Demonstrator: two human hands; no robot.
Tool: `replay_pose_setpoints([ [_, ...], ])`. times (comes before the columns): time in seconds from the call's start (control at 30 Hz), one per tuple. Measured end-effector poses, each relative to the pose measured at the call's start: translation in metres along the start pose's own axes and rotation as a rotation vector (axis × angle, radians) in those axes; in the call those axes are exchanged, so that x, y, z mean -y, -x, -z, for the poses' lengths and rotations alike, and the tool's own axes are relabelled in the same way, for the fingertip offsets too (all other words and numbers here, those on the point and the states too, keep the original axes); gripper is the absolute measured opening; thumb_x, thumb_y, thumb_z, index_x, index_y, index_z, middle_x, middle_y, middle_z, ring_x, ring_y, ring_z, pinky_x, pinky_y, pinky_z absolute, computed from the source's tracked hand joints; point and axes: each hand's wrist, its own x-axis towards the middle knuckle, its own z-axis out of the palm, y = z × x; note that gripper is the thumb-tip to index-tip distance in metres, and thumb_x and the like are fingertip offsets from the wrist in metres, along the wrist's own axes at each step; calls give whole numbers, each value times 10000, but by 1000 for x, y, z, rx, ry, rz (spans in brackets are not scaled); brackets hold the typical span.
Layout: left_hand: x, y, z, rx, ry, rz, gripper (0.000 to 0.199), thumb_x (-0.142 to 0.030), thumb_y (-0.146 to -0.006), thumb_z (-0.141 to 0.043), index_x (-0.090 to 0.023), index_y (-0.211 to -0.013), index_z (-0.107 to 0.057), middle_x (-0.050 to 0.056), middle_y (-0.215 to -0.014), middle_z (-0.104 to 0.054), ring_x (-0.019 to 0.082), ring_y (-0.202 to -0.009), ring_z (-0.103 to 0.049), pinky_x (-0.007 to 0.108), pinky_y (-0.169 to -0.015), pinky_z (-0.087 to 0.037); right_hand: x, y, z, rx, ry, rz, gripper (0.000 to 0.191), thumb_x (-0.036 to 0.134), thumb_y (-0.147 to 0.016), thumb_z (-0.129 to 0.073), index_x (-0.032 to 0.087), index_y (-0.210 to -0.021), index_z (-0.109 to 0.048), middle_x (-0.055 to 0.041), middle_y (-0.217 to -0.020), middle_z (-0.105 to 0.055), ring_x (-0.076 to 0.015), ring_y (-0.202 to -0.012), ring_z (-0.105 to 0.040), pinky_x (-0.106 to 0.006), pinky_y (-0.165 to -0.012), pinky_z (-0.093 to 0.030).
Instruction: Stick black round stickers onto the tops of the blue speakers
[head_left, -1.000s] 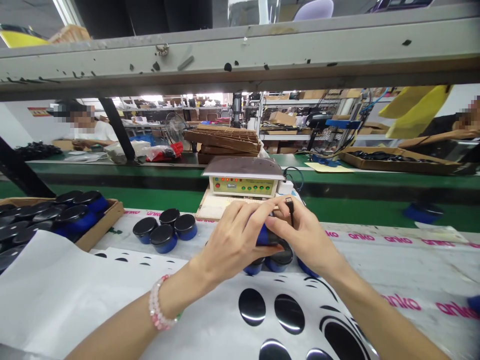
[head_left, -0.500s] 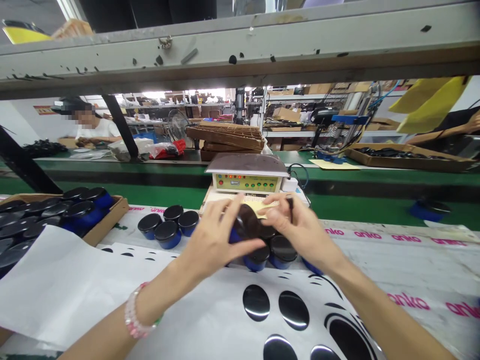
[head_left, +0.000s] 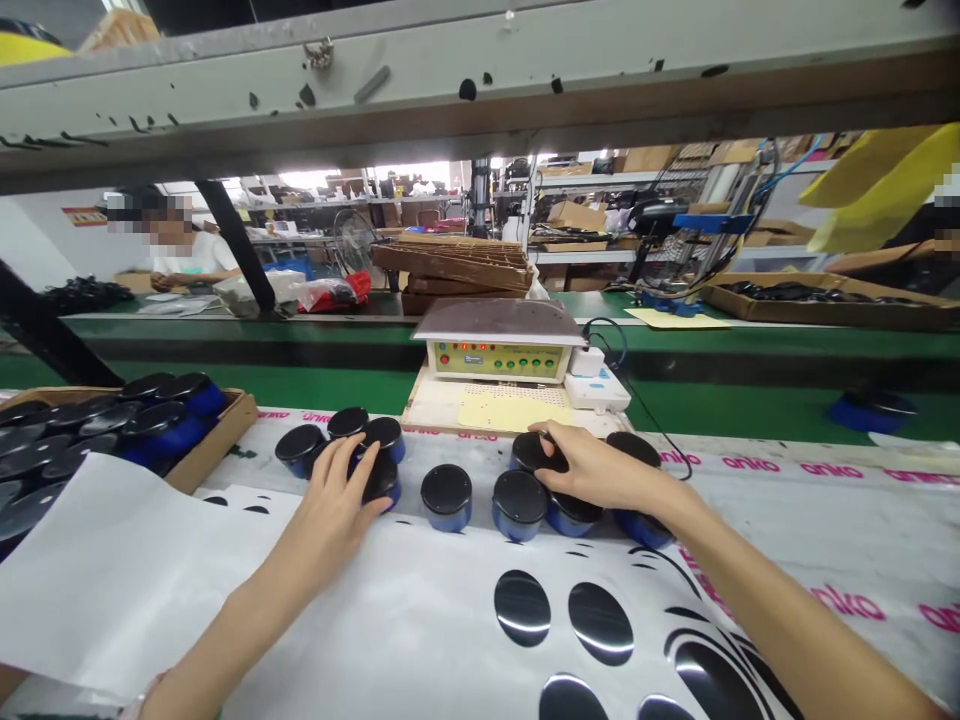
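Parted since the earlier frame, your hands had dropped to the row of blue jars [head_left: 446,497] standing on the table [head_left: 817,520] at mid-frame. Your right hand [head_left: 600,475] lay cupped over a black-lidded jar [head_left: 534,452], and your left hand [head_left: 330,510] curved over a second jar [head_left: 381,478]; whether either hand gripped could not be told. Fingertips spread evenly across a lid kept a jar steady.

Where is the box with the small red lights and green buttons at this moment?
In the head view, the control box sits at centre on a pale board, just beyond the blue-sided jars, with a white adapter at its right.
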Motion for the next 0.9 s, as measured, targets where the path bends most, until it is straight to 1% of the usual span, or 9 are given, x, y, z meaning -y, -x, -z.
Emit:
replay_pose_setpoints([
  [0.1,-25,-10,0,100,-4,-69,586,-393,-900,-526,-125,-1410,-420,172,-1479,-346,368,-1389,-255,588,-1106,-279,-1,-1,0,-7,16,11,271,313,-788,-550,165,-1008,-492,-51,-883,-552,-186,-794,-488,-297,-705,-372],
  [0.17,-43,-19,-3,250,58,-83,683,-405,-833,-638,-73,-1393,-430,202,-1399,-454,397,-1342,-335,611,-1086,-292,-1,-1,1,-18,23,20,223,306,-776,-553,171,-933,-470,-44,-863,-545,-178,-769,-482,-290,-686,-370],
  [0.23,-56,-30,-8,345,127,-79,661,-367,-795,-696,-60,-1339,-479,201,-1285,-560,393,-1238,-472,596,-1038,-366,0,-1,2,-38,31,35,201,293,-766,-553,178,-887,-440,-38,-846,-537,-172,-752,-477,-288,-672,-369],
  [0.33,-64,-45,-18,319,205,-102,563,-273,-838,-657,-145,-1345,-447,138,-1316,-551,286,-1183,-549,449,-998,-463,5,1,5,-84,40,75,202,263,-753,-556,187,-840,-390,-58,-931,-550,-179,-806,-492,-298,-703,-378],
  [0.4,-66,-52,-24,261,260,-122,577,-219,-865,-619,-200,-1385,-367,104,-1384,-494,227,-1249,-505,382,-1038,-441,8,3,8,-121,41,99,223,247,-754,-555,192,-804,-345,-86,-1079,-547,-190,-887,-502,-309,-750,-383],
  [0.5,-67,-60,-35,183,319,-150,565,-166,-873,-589,-220,-1379,-343,100,-1415,-453,207,-1306,-451,373,-1094,-385,9,6,12,-153,40,112,246,245,-769,-551,197,-794,-311,-94,-1232,-499,-194,-946,-504,-311,-772,-383],
  [0.57,-67,-63,-42,154,348,-164,525,-139,-867,-583,-220,-1343,-377,100,-1402,-460,212,-1305,-452,384,-1100,-376,9,7,13,-147,38,104,244,259,-776,-555,198,-810,-321,-87,-1196,-511,-185,-917,-509,-307,-761,-388],
  [0.73,-69,-67,-50,165,413,-166,543,-119,-830,-638,-174,-1310,-390,117,-1351,-501,212,-1268,-485,382,-1077,-399,5,5,8,-77,29,50,250,323,-795,-560,191,-938,-403,-39,-900,-530,-171,-775,-508,-290,-686,-392],
  [0.9,-73,-71,-52,218,477,-137,533,-137,-816,-660,-168,-1292,-422,112,-1356,-499,209,-1276,-475,375,-1095,-377,2,2,4,-40,31,-3,265,371,-804,-563,189,-884,-387,-49,-894,-550,-180,-778,-508,-291,-674,-379],
])
